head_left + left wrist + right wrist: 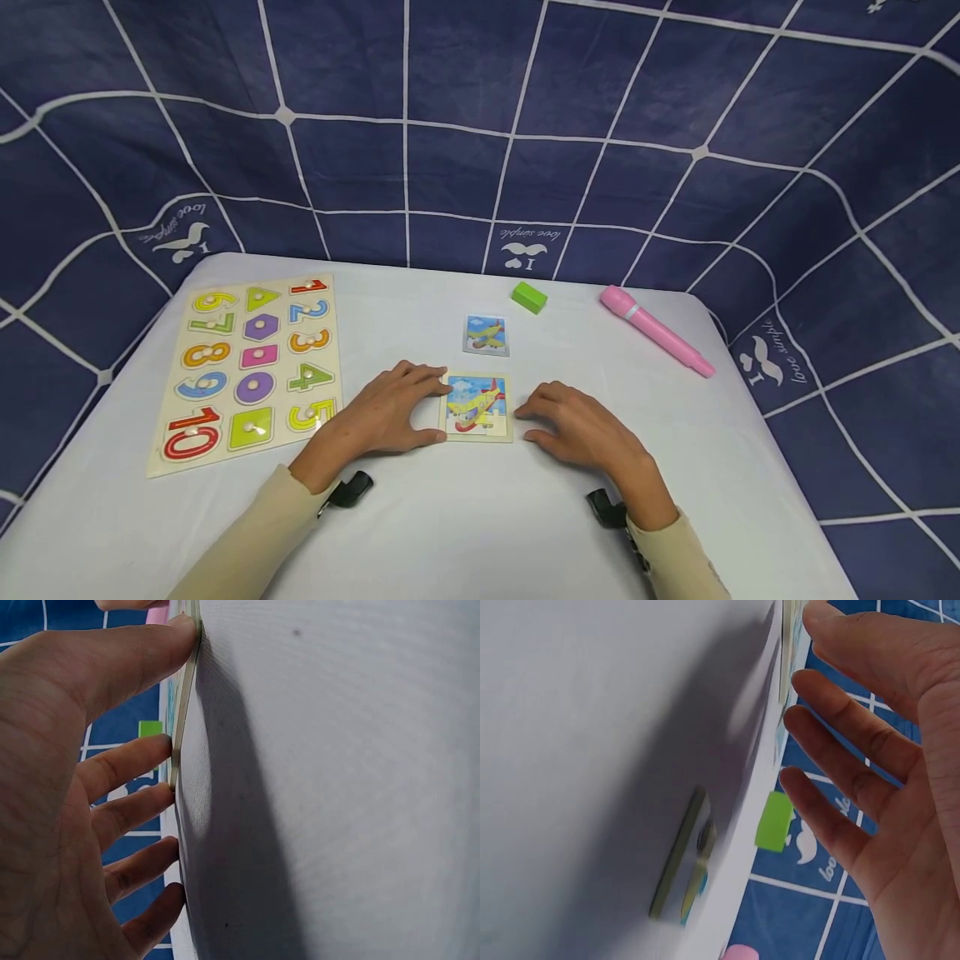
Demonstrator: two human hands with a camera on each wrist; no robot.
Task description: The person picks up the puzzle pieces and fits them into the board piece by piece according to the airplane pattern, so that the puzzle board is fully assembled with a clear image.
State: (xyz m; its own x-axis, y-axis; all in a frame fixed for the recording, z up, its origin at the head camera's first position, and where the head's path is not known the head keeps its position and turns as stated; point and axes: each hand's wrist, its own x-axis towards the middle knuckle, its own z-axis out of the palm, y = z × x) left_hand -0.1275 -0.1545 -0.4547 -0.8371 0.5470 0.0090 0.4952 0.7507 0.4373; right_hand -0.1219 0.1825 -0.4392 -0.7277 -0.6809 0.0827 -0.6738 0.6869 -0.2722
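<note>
A small wooden airplane jigsaw puzzle (476, 407) lies flat in front of the hands, with a pale gap at the lower right of its picture. My left hand (390, 408) rests at its left side, thumb at the near corner and forefinger on the upper left edge. Those fingers are fairly straight against the board edge (184, 712) in the left wrist view. On the other side, my right hand (581, 429) hovers beside the puzzle with relaxed, spread fingers and nothing between them. Below it, a loose puzzle piece (682, 862) appears edge-on in the right wrist view; from the head view the hand hides it.
Beyond the puzzle lies a small airplane picture card (486, 335). Farther back are a green block (529, 297) and, to the right, a pink marker-shaped stick (656, 332). A number and shape peg board (243, 375) covers the left of the white table (465, 525).
</note>
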